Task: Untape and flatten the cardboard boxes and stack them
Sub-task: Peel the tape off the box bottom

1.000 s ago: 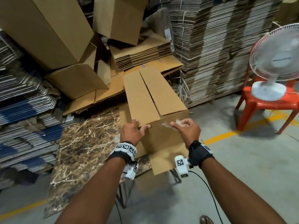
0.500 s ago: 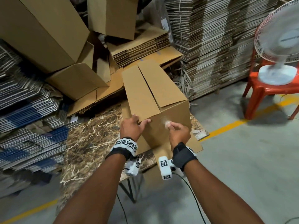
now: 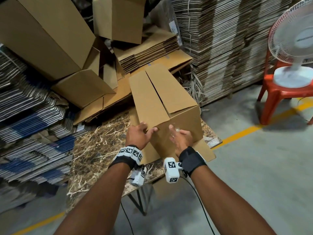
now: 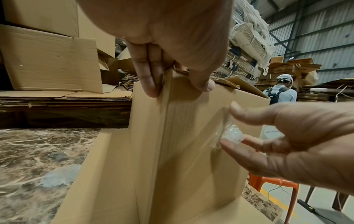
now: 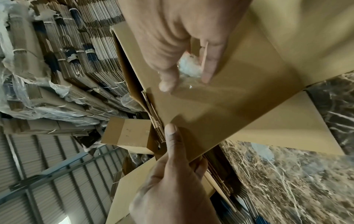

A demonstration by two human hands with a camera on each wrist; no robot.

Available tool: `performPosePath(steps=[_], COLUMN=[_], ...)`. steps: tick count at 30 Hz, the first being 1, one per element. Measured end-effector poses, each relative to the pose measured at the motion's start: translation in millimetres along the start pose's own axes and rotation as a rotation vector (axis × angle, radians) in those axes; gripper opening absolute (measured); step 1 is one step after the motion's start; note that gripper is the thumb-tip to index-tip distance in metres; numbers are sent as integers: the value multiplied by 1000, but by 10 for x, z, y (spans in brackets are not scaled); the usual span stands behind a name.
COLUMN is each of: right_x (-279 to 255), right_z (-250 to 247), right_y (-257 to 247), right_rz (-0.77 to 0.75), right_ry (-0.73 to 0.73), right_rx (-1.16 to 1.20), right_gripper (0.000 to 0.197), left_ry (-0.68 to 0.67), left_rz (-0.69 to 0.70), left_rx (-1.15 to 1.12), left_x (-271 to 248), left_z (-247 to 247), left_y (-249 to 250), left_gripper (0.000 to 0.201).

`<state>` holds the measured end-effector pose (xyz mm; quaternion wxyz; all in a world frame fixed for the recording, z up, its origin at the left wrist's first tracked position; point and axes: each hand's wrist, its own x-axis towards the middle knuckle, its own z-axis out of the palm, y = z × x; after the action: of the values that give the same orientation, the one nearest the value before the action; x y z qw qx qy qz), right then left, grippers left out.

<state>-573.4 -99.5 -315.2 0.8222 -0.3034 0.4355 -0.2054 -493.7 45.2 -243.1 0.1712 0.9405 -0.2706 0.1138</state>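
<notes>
The left hand (image 3: 139, 136) grips the near top corner of the cardboard box (image 3: 166, 106), fingers down its left side and thumb across the front face. The right hand (image 3: 181, 139) holds a crumpled ball of clear tape (image 4: 230, 134) pinched between thumb and fingers, close against the box's front face. From the head view the tape is only a faint glint at the fingertips; both wrist views show it plainly as a whitish wad with a clear strip trailing toward the cardboard. The box stands on the marble-patterned tabletop (image 3: 94, 150), its top flaps closed and a bottom flap (image 3: 205, 152) spread toward the person. Behind it lie flattened cardboard stacks (image 3: 149, 51) and loose boxes. To the right, a white fan (image 3: 294, 39) sits on a red stool (image 3: 277, 97). The left wrist view alone shows another person (image 4: 280, 92) in the background.
</notes>
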Motion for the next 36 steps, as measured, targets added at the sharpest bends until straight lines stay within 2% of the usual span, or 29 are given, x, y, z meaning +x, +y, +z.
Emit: performPosePath(steps=[5,7,11,14,15,17,19,20,24,26,28,31,33,36], right_x=[68,113,394,593,583,537,484,499,898,917,780,758,813,854], right_z=[-19,-81,-504,-874,-949,-1054,-1082,-1068,-964,-777,-619,-544,-507,-389], right_y=[3,-10,-29,-163,-257,-506,-750,-872,-1124,-1221,-1371,-1487,-1496,-1354], right_rz=[-65,-45,36,16,-6,-89,-205,-250,-325,-298,-267,-174,-143,-169], right_ry=[15,-16,20,-1,76,318,420,417,183,-22,-212,-478,-589,-723], right_rx=[-45,-62,-280,-449,-490,-539,-456,-419,-455,-485,-441,-411,-523,-652], right_gripper=[27,21,21,24,28,30,29,31,48,38,28,44,52,49], left_ry=[-44,-60,-73,-63,-64,-61,-43,-29,-7,22,30,-85,-112,-97], left_rz=[-26,-51,-67,-88,-93,-87,-89,-95,-189,-267,-384,-555,-600,-622], left_rx=[39,87,120,129,138,157,203,232,285,190,105,68,53,78], left_x=[15,22,0,-39,-63,-103,-131,-125,-13,114,215,283,296,258], left_z=[3,4,-9,-42,-55,-52,-62,-72,-111,-20,19,36,12,-56], left_y=[11,25,42,40,45,46,87,129,451,569,709,867,842,628], left_gripper=[50,51,54,56,57,61,62,64,87,98,101,101,107,112])
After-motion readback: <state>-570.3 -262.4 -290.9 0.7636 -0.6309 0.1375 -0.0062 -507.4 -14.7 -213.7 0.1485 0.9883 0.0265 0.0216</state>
